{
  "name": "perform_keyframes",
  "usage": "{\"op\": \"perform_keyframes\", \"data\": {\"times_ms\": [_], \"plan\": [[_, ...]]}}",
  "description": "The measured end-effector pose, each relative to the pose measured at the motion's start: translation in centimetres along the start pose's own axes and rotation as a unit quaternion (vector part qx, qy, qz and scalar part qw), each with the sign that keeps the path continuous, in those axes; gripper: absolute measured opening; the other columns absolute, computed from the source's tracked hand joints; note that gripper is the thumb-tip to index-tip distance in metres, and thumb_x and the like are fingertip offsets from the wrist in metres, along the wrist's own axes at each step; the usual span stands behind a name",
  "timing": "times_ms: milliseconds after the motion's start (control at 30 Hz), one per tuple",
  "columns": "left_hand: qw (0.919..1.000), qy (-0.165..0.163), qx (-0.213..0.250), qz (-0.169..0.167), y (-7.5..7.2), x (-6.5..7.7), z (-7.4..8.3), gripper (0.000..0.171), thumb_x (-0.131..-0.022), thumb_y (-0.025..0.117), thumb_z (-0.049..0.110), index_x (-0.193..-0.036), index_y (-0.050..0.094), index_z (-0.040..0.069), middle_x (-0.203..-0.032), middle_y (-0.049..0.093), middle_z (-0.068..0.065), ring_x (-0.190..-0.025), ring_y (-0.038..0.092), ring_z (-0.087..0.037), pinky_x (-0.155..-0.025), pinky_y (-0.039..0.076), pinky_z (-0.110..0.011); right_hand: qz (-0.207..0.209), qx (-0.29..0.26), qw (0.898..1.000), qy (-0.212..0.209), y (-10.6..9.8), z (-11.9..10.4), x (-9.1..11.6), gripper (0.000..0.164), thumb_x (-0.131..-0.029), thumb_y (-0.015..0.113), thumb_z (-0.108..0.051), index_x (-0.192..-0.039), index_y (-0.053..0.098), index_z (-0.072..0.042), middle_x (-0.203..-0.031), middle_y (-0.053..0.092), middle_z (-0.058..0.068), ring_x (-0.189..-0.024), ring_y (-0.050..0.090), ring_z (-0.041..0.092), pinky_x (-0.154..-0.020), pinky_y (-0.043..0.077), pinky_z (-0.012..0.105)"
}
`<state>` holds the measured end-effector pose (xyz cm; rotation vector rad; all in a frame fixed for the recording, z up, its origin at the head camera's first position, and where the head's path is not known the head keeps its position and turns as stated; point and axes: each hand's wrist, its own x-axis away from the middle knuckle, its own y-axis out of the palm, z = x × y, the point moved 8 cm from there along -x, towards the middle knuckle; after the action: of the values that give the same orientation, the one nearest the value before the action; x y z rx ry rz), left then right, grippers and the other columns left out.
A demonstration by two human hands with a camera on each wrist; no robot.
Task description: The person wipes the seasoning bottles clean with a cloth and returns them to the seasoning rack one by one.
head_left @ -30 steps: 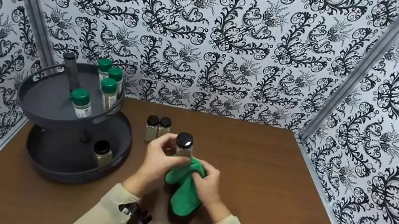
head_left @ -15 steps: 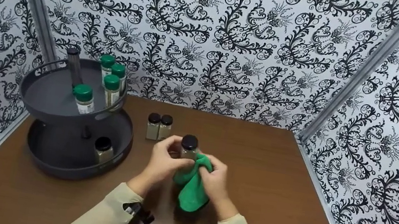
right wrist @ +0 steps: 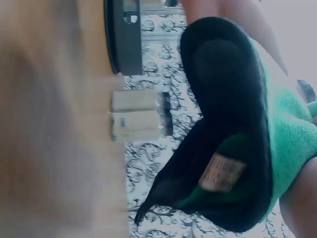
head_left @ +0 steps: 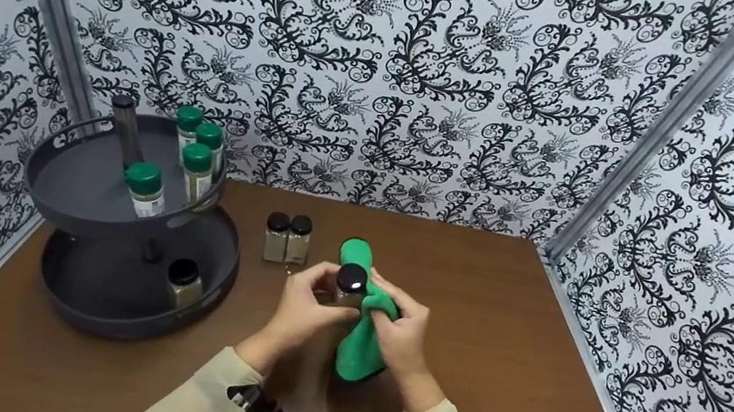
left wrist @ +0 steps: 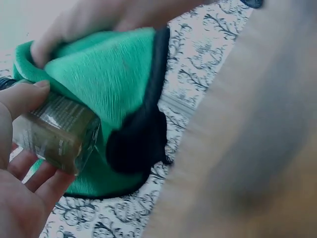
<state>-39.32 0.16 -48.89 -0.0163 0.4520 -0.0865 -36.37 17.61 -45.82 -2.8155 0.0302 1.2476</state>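
Observation:
My left hand (head_left: 301, 307) grips a squarish glass spice jar (left wrist: 59, 131) with a black lid (head_left: 353, 277), thumb on one side and fingers under the other. The jar stands lid up above the table in the head view; the left wrist view shows its printed label. With my right hand (head_left: 408, 330) I pinch a green cloth (head_left: 359, 356) edged in dark trim, pressed along the jar's right side. One end of the cloth pokes up behind the lid, while the other hangs below the hands. A small pale tag (right wrist: 223, 172) shows on the cloth's dark underside.
At left stands a two-tier grey round tray (head_left: 60, 216). Several green-capped jars (head_left: 143, 189) and a tall dark grinder-like bottle (head_left: 127, 132) are on top, and a black-lidded jar (head_left: 185, 283) below. Two more black-lidded jars (head_left: 287, 240) stand behind my left hand. Patterned walls enclose the table.
Both hands and the jar have shifted slightly right and nearer to me. The cloth has turned against the jar, so one end now sticks up behind the lid.

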Motion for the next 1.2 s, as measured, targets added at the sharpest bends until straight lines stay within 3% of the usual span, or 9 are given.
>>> {"op": "perform_keyframes", "data": {"times_ms": [67,200,333,567,667,867,1033,1100,1200], "plan": [[0.9997,0.0,0.015,0.02,-0.7,-0.1,0.4,0.046,-0.072,0.097,0.008,-0.113,0.075,0.013,-0.093,0.073,-0.008,-0.085,0.069,-0.015,-0.079,0.063,-0.03,-0.007,-0.009,1.0,0.001,0.4,0.8,0.5,0.033,-0.088,0.073,0.017,-0.12,0.075,0.011,-0.122,0.072,0.032,-0.12,0.073,0.02,-0.101,0.059,0.032],[0.9986,0.005,0.021,0.048,-1.7,-0.3,0.7,0.047,-0.071,0.097,0.007,-0.113,0.075,0.012,-0.097,0.075,-0.012,-0.088,0.071,-0.018,-0.081,0.062,-0.028,-0.02,0.008,0.998,0.053,1.1,3.2,1.5,0.035,-0.088,0.07,0.018,-0.12,0.077,0.005,-0.119,0.077,0.021,-0.114,0.075,0.016,-0.096,0.061,0.029],[0.9989,0.0,-0.003,0.048,-1.7,-0.1,0.3,0.047,-0.072,0.097,0.008,-0.114,0.075,0.011,-0.095,0.074,-0.009,-0.086,0.069,-0.014,-0.079,0.061,-0.026,-0.024,0.024,0.996,0.084,1.1,3.6,1.9,0.041,-0.087,0.067,0.019,-0.122,0.078,0.0,-0.119,0.079,0.017,-0.113,0.075,0.012,-0.094,0.061,0.026],[0.9997,-0.016,-0.011,0.011,-0.5,0.0,-0.7,0.046,-0.073,0.095,0.005,-0.114,0.075,0.01,-0.089,0.068,-0.007,-0.079,0.064,-0.012,-0.075,0.059,-0.026,-0.011,-0.006,1.0,-0.009,0.3,-0.5,0.6,0.033,-0.089,0.07,0.017,-0.122,0.074,0.011,-0.123,0.072,0.033,-0.121,0.073,0.019,-0.1,0.059,0.032],[0.9998,-0.013,-0.004,0.016,-0.7,-0.1,-0.3,0.046,-0.073,0.095,0.005,-0.114,0.075,0.011,-0.09,0.069,-0.01,-0.08,0.065,-0.015,-0.076,0.06,-0.029,-0.01,-0.005,1.0,-0.021,0.4,0.0,0.8,0.031,-0.089,0.07,0.018,-0.12,0.073,0.014,-0.122,0.072,0.033,-0.12,0.073,0.018,-0.099,0.06,0.032],[0.9983,0.002,0.02,0.055,-2.2,-0.3,1.1,0.047,-0.07,0.097,0.006,-0.111,0.076,0.012,-0.094,0.074,-0.011,-0.087,0.07,-0.019,-0.079,0.062,-0.029,-0.028,0.023,0.995,0.089,1.5,4.6,2.5,0.033,-0.085,0.068,0.018,-0.113,0.079,0.005,-0.11,0.08,0.02,-0.103,0.076,0.008,-0.088,0.062,0.026],[0.9975,0.001,0.026,0.065,-2.8,-0.5,1.9,0.046,-0.069,0.1,0.012,-0.109,0.075,0.017,-0.09,0.069,-0.005,-0.084,0.066,-0.017,-0.074,0.059,-0.029,-0.058,0.044,0.989,0.128,2.5,5.0,3.4,0.032,-0.082,0.068,0.015,-0.107,0.081,-0.001,-0.102,0.081,0.017,-0.089,0.073,0.008,-0.079,0.061,0.025],[0.9975,0.002,0.028,0.066,-3.0,-0.6,2.1,0.047,-0.069,0.1,0.012,-0.108,0.075,0.016,-0.089,0.068,-0.004,-0.083,0.065,-0.016,-0.073,0.058,-0.029,-0.044,0.047,0.988,0.141,2.3,4.9,3.1,0.03,-0.084,0.068,0.014,-0.107,0.081,0.001,-0.103,0.081,0.017,-0.09,0.074,0.008,-0.08,0.06,0.025],[0.9973,0.005,0.025,0.069,-3.2,-0.7,2.3,0.047,-0.069,0.099,0.008,-0.11,0.075,0.012,-0.089,0.069,-0.006,-0.082,0.067,-0.016,-0.074,0.059,-0.026,0.012,0.035,0.987,0.157,1.1,4.8,2.4,0.028,-0.086,0.068,0.014,-0.107,0.081,0.002,-0.106,0.081,0.017,-0.096,0.076,0.008,-0.085,0.061,0.024]]}}
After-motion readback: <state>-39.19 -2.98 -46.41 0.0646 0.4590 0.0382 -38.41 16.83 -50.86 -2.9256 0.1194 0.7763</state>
